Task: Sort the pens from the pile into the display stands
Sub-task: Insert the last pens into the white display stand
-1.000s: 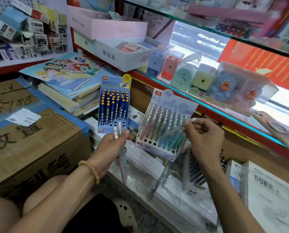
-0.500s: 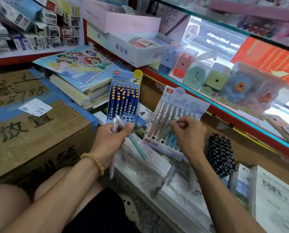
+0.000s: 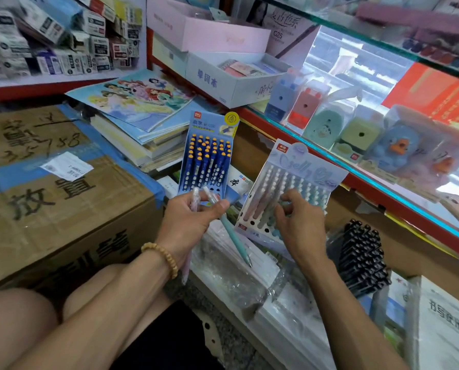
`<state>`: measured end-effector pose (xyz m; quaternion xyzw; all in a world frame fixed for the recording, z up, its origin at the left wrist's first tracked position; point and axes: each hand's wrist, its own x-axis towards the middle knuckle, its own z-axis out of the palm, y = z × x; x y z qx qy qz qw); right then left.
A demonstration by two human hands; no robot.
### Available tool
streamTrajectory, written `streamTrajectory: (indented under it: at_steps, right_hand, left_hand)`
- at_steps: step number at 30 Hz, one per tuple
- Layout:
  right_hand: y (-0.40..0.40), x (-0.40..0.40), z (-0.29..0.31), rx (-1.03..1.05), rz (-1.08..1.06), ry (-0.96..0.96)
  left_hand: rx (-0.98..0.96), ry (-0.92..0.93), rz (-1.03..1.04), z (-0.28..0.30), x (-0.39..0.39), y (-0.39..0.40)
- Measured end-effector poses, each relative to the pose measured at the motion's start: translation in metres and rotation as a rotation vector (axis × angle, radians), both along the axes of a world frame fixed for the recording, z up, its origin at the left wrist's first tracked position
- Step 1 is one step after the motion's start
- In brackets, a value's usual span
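- Pastel pens are filling most of the pale stand [image 3: 289, 188], and our right hand [image 3: 300, 225] is now resting low on its front rows, fingers curled against the pens; a second ago it was carrying one in from three o'clock, so that pen is seated.
- We cannot tell whether the right fingers are pinching a pen or only pressing it home.
- Our left hand [image 3: 193, 222], at nine o'clock of the stand, is gripping two pens: the teal pen [image 3: 229, 231] now pointing toward five o'clock, and the pink pen [image 3: 189, 252] hanging toward six.
- The blue stand [image 3: 209, 156] at twelve o'clock is sitting untouched.
- We judge the teal pen is next.
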<state>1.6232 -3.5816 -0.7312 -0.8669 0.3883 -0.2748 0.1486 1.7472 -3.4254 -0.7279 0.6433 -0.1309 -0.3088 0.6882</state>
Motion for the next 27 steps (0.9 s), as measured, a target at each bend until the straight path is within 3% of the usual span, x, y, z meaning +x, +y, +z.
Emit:
streamTrajectory:
  at_steps: [3, 6, 11, 15, 20, 24, 27]
  right_hand:
    - [0.014, -0.006, 0.016, -0.047, 0.031, -0.038]
    - [0.043, -0.011, 0.027, 0.278, 0.268, -0.137]
    - [0.055, -0.019, 0.007, 0.352, 0.370, -0.029]
    - [0.046, -0.044, 0.006, 0.428, 0.249, -0.104]
    - [0.017, -0.083, 0.019, 0.627, -0.046, -0.412]
    - [0.002, -0.096, 0.030, 0.596, -0.138, -0.569]
    - [-0.006, -0.098, 0.033, 0.548, -0.131, -0.562]
  left_hand:
    - [-0.034, -0.009, -0.025, -0.001, -0.001, -0.001]
    - [-0.070, -0.055, -0.063, 0.000, -0.007, -0.006]
    - [-0.068, -0.077, -0.195, 0.002, -0.021, -0.009]
    - [0.061, -0.109, -0.183, -0.004, -0.028, -0.017]
    - [0.038, 0.039, -0.265, 0.001, -0.029, -0.015]
    - [-0.003, 0.142, -0.237, 0.001, -0.032, -0.016]
    - [-0.030, 0.159, -0.198, 0.001, -0.031, -0.016]
